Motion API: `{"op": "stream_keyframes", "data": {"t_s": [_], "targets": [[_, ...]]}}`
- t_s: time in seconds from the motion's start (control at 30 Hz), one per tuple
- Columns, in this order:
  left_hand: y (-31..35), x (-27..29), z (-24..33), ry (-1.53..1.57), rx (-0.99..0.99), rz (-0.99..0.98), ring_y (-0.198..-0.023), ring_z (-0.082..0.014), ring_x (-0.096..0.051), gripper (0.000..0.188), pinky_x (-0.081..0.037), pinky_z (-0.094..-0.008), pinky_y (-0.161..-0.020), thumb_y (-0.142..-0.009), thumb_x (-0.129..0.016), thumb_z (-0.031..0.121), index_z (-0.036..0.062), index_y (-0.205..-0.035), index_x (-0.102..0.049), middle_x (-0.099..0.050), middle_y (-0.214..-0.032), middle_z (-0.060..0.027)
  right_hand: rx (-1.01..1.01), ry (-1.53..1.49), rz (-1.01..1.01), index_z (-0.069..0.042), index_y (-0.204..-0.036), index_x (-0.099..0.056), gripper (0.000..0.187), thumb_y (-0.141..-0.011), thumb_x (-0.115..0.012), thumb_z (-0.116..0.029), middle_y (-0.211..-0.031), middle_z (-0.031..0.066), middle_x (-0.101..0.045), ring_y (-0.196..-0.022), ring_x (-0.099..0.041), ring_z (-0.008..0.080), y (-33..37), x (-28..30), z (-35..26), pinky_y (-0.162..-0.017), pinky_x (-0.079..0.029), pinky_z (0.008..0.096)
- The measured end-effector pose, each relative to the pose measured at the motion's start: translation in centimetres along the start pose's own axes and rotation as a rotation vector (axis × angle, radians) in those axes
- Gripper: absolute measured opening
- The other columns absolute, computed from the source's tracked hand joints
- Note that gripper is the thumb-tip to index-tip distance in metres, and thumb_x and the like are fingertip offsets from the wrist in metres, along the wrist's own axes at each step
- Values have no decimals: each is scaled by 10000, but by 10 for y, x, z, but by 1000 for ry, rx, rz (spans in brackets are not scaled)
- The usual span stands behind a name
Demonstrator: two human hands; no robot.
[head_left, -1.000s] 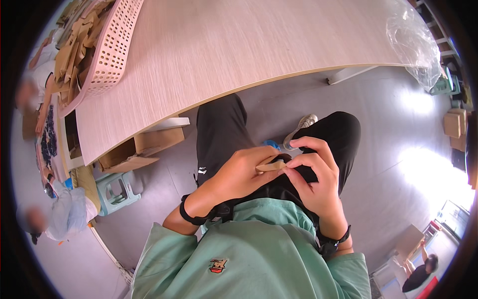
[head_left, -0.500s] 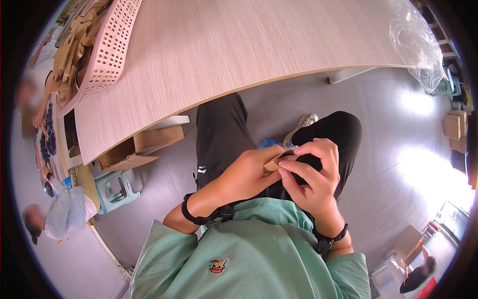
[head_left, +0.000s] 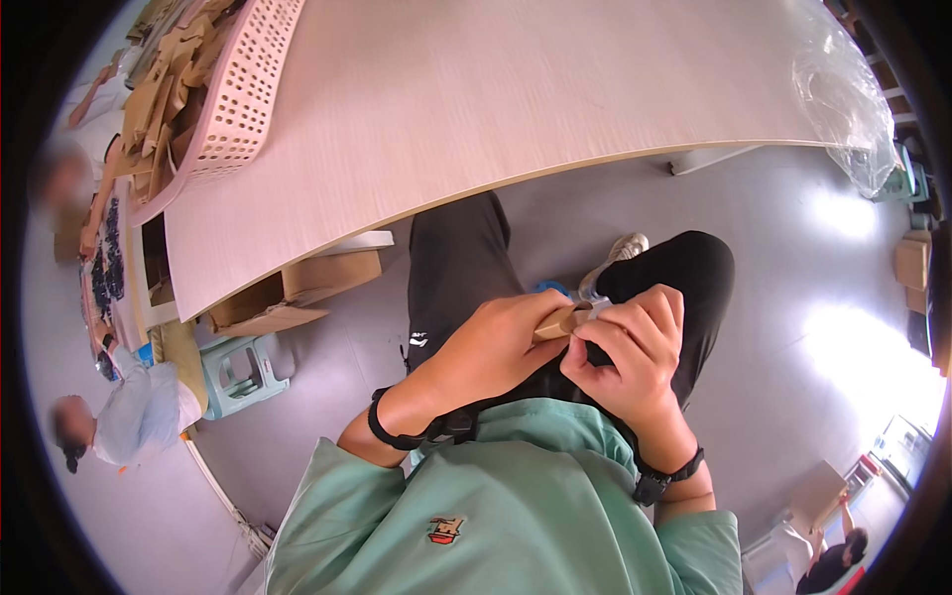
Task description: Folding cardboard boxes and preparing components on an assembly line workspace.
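1. The left hand is closed around a small brown carton, its fingers and thumb gripping the sides.
2. The carton is in front of the person's waist, above the lap and short of the table edge, with one end facing the right hand.
3. The right hand is at that end, fingers curled and thumb bent in close to the forefinger. Something clear seems to show by the fingertips, but it is too small and partly hidden to make out, so I cannot tell whether this hand grips anything.
4. A dark band circles the left wrist; a dark watch sits on the right.
5. Ahead stands a pale wooden table. On its left side is a pink basket with holes in its wall, filled with brown cardboard pieces.
6. A clear plastic bag hangs over the table's right end.
7. Below the table's left part are an open cardboard box and, nearby, a pale green stool.
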State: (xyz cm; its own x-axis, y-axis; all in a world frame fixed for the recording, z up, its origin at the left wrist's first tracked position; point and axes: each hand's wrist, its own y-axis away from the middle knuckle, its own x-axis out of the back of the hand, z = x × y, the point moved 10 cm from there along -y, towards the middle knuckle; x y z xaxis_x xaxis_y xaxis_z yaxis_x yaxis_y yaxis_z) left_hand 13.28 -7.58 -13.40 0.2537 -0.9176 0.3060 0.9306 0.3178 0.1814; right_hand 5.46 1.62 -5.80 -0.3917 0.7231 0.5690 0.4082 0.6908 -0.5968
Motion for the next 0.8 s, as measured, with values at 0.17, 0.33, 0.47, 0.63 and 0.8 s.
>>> {"op": "stream_keyframes", "data": {"t_s": [0.17,0.33,0.47,0.63,0.8], "targets": [[3,-9,-4,31,-1,-168,-858,-392,-662,314,-519,-385,-744,-848,-709,24,-3,-1148,-619,-680,-930,-173,188,104,-51,-133,-701,-628,207,-520,-720,-91,-754,-34,-543,-645,-480,192,6,-3,-11,-696,-421,360],[7,-6,-8,168,40,-83,-890,-350,-657,352,-521,-380,-782,-856,-693,-8,-2,-1199,-611,-668,-982,-155,79,47,-82,-119,-750,-648,227,-567,-768,-58,-791,3,-568,-654,-509,218,4,0,7,-695,-426,369],[6,11,20,-316,-241,223,-1012,-336,-603,484,-512,-382,-849,-799,-681,-84,41,-1260,-600,-598,-1101,-155,-619,-646,-146,-38,-909,-631,252,-751,-821,-89,-831,46,-607,-765,-599,167,30,-25,50,-691,-492,322],[7,6,31,-365,-304,287,-1116,-373,-517,664,-505,-407,-905,-701,-692,-92,72,-1329,-553,-492,-1209,-164,-1000,-1132,-72,18,-1130,-546,283,-912,-709,-57,-1011,79,-634,-852,-626,107,61,-52,52,-611,-521,221],[11,7,25,3,-293,203,-1216,-366,-437,573,-473,-425,-966,-788,-654,-14,68,-1343,-537,-388,-1315,-191,-1008,-1211,-113,43,-1158,-587,284,-912,-705,-36,-1093,94,-616,-889,-628,113,61,-53,49,-601,-524,229]]}}
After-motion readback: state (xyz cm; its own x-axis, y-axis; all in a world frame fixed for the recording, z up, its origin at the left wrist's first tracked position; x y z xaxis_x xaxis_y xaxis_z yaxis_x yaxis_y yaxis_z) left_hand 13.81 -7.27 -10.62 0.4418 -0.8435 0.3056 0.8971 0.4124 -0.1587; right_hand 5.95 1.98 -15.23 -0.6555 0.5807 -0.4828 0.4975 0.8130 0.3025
